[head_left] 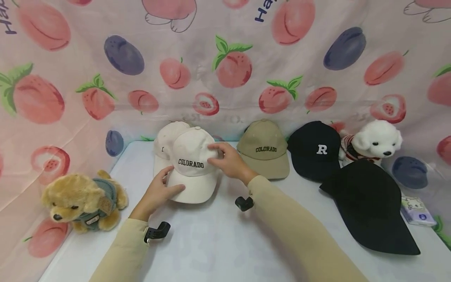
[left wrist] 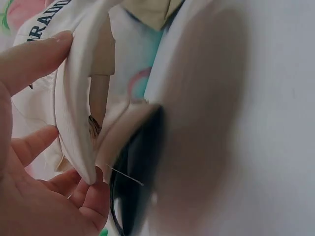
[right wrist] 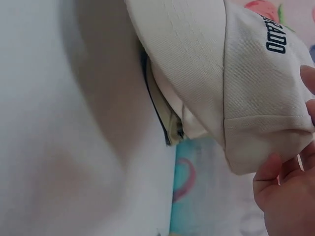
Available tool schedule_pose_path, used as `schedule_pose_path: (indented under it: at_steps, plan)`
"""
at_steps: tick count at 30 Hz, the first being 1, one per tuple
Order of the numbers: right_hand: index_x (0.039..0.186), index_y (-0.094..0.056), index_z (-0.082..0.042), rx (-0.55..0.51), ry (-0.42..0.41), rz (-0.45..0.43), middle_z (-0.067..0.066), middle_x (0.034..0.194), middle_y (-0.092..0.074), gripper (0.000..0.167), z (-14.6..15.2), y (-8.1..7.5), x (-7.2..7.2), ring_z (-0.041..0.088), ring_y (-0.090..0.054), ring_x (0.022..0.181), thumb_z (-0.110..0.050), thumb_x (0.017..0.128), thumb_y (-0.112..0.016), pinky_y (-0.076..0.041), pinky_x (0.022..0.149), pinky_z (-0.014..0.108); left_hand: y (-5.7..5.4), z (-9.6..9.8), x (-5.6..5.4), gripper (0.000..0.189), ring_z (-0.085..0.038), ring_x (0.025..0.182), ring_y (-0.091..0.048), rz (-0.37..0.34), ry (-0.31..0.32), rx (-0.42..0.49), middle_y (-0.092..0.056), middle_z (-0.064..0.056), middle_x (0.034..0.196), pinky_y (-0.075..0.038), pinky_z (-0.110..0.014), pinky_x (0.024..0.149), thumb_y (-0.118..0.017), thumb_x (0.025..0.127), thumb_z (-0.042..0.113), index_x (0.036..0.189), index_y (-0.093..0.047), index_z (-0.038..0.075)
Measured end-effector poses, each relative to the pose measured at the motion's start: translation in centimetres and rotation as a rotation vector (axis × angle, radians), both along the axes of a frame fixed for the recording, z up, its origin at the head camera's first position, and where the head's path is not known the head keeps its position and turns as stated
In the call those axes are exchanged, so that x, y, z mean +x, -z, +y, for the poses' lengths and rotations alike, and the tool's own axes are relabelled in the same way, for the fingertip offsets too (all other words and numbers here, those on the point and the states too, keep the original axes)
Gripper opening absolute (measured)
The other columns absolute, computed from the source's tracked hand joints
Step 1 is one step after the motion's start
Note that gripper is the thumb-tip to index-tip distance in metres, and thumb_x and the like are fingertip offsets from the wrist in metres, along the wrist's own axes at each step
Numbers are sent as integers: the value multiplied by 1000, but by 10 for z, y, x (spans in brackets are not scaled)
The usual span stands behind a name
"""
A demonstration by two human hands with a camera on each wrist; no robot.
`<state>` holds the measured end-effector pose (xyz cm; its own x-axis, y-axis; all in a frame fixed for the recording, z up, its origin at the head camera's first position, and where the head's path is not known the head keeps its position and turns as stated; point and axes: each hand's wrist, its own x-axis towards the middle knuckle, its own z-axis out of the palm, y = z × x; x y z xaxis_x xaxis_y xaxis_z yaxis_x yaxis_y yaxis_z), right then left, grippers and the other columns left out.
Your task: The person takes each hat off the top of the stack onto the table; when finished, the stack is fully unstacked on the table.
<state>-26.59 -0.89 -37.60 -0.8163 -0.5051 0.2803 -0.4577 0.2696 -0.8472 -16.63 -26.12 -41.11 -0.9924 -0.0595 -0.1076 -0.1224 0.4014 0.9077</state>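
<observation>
White tabletop (head_left: 211, 246) is backed by fruit-printed cloth (head_left: 197, 51); the front cream cap (head_left: 193, 168) is pinched at brim and crown by fingers of the left hand (head_left: 156, 197) and right hand (head_left: 234, 162) respectively.
</observation>
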Motion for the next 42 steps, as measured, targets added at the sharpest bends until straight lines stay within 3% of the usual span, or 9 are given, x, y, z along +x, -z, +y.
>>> schedule_pose_path:
  at_steps: [5,10,14,16,20,31,37,42]
  plan:
    - [130,-63,1,-15,57,19,17,122,-56,43,17,-4,0,26,-49,100,-13,91,-73,-43,88,34,-3,16,3,87,-42,130,-45,-2,37,35,-36,-35,148,-41,-52,104,-77,88,17,157,-25,5]
    - [132,-62,2,-26,84,23,19,126,-54,44,38,-6,2,27,-50,105,-11,91,-73,-44,91,37,-3,32,3,84,-35,118,-54,4,60,25,-47,-27,139,-47,-41,92,-78,86,17,155,-32,7]
    - [133,-61,0,-16,105,1,18,128,-52,43,56,-7,3,26,-49,108,-11,92,-72,-43,93,38,-3,44,2,83,-30,110,-53,23,92,29,-43,-19,142,-47,-34,81,-80,84,15,153,-36,7]
    - [132,-61,0,-2,124,4,18,124,-52,42,65,-8,4,26,-49,101,-11,92,-72,-43,87,36,-2,50,2,82,-30,107,-51,35,116,35,-41,-18,144,-47,-33,76,-80,83,14,152,-37,5]
    - [128,-63,-1,12,159,23,17,114,-53,39,83,-10,5,26,-48,87,-10,91,-72,-43,76,33,-2,63,2,81,-29,105,-51,30,154,32,-40,-18,148,-47,-32,75,-81,83,14,152,-39,6]
    - [133,-57,1,38,170,49,18,112,-53,45,132,-14,13,25,-47,82,-6,91,-71,-44,68,28,-2,104,2,78,-22,98,-60,33,219,9,-48,-13,140,-51,-31,75,-83,81,11,149,-44,7]
    - [138,-54,-1,102,202,36,19,126,-49,49,161,-17,21,28,-48,94,-10,93,-71,-46,75,31,-2,127,3,76,-20,94,-59,41,278,-8,-50,-10,135,-51,-31,73,-84,81,12,147,-47,9]
    - [140,-51,0,136,194,31,20,130,-46,52,184,-18,28,29,-51,93,-11,94,-71,-47,74,29,2,143,4,76,-20,91,-59,29,344,-9,-51,-10,130,-51,-31,71,-83,82,14,147,-46,8]
